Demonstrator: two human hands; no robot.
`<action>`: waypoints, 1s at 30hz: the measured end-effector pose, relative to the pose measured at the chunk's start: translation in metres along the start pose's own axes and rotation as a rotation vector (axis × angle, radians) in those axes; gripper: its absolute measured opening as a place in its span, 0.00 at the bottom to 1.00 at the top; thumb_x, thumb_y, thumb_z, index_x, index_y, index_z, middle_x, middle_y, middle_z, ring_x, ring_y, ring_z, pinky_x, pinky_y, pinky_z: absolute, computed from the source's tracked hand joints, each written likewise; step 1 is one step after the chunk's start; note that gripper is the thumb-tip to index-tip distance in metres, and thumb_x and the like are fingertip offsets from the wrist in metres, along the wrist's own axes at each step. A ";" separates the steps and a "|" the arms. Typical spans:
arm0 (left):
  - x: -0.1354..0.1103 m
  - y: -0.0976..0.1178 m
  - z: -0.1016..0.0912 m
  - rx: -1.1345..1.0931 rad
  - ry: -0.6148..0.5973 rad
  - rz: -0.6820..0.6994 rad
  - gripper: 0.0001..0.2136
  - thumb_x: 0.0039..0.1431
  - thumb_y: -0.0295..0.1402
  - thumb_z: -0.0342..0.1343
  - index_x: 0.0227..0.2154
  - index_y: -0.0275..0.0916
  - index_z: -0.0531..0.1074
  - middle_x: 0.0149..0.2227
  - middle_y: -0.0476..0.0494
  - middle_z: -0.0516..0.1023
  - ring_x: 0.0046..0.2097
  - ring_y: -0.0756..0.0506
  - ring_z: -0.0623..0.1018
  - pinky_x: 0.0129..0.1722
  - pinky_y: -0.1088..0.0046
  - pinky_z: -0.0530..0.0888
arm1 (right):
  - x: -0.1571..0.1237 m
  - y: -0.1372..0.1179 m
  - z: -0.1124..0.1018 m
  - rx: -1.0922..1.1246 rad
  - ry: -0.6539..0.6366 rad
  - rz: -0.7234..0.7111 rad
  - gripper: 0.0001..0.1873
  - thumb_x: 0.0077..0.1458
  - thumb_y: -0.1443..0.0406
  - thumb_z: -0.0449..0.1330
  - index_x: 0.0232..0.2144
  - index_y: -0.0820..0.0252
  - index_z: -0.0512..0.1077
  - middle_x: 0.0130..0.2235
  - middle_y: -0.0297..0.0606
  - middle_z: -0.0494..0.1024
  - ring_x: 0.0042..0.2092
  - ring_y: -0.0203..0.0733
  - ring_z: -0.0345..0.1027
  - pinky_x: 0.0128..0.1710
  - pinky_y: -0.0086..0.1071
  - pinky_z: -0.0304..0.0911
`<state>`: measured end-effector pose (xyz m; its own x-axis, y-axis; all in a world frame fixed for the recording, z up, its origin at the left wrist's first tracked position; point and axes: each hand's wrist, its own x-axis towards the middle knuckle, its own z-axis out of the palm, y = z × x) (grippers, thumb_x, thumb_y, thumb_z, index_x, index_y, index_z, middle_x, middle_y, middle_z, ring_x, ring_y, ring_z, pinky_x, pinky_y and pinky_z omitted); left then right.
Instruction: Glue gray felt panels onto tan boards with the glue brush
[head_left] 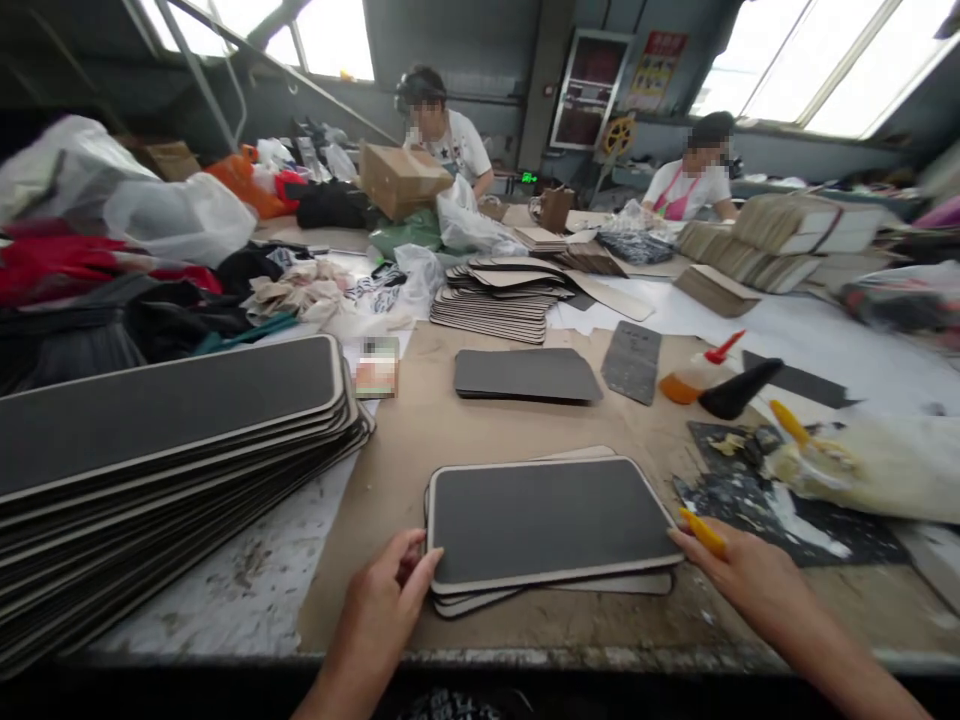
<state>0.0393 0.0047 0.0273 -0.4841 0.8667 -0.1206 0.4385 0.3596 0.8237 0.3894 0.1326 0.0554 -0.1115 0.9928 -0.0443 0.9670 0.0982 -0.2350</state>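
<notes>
A dark grey rectangular panel (551,520) with a pale border and rounded corners lies on top of a few similar pieces near the table's front edge. My left hand (390,585) pinches its left edge between thumb and fingers. At its right edge, my right hand (731,560) grips the corner, with a small yellow plastic tool (703,533) also tucked in the fingers; the rest of that tool is hidden. Behind the panel lies a thin stack of plain dark grey sheets (525,374). To the left is a tall, fanned stack of bordered panels (172,410).
Brown cardboard (375,560) covers the work area. At right are a red-tipped bottle (686,380) of amber liquid, a black cone-shaped object (739,392), a glue-smeared dark board (810,530) and a plastic bag (892,465). Two co-workers (461,150) are across the table.
</notes>
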 end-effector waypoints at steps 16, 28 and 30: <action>0.027 -0.018 -0.014 -0.374 -0.196 -0.314 0.23 0.32 0.51 0.62 0.26 0.37 0.68 0.16 0.54 0.69 0.16 0.53 0.64 0.18 0.77 0.60 | -0.005 -0.016 0.015 0.620 -0.491 0.322 0.25 0.36 0.43 0.55 0.17 0.58 0.62 0.11 0.28 0.60 0.14 0.28 0.49 0.15 0.25 0.45; 0.024 -0.001 -0.019 -0.438 -0.212 -0.346 0.15 0.39 0.43 0.58 0.24 0.36 0.66 0.17 0.55 0.68 0.17 0.55 0.65 0.19 0.79 0.60 | 0.001 0.000 0.031 0.500 -0.462 0.366 0.26 0.32 0.40 0.54 0.14 0.56 0.62 0.13 0.34 0.63 0.15 0.34 0.53 0.16 0.30 0.50; 0.028 -0.002 -0.019 -0.444 -0.249 -0.346 0.17 0.42 0.46 0.57 0.27 0.35 0.67 0.17 0.55 0.68 0.17 0.55 0.65 0.19 0.80 0.61 | 0.001 0.000 0.029 0.531 -0.476 0.363 0.26 0.33 0.40 0.55 0.15 0.56 0.63 0.13 0.34 0.64 0.15 0.33 0.54 0.17 0.29 0.51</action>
<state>0.0105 0.0213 0.0329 -0.3270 0.7995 -0.5038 -0.0958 0.5023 0.8593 0.3825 0.1313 0.0277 -0.0121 0.8083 -0.5887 0.7371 -0.3906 -0.5515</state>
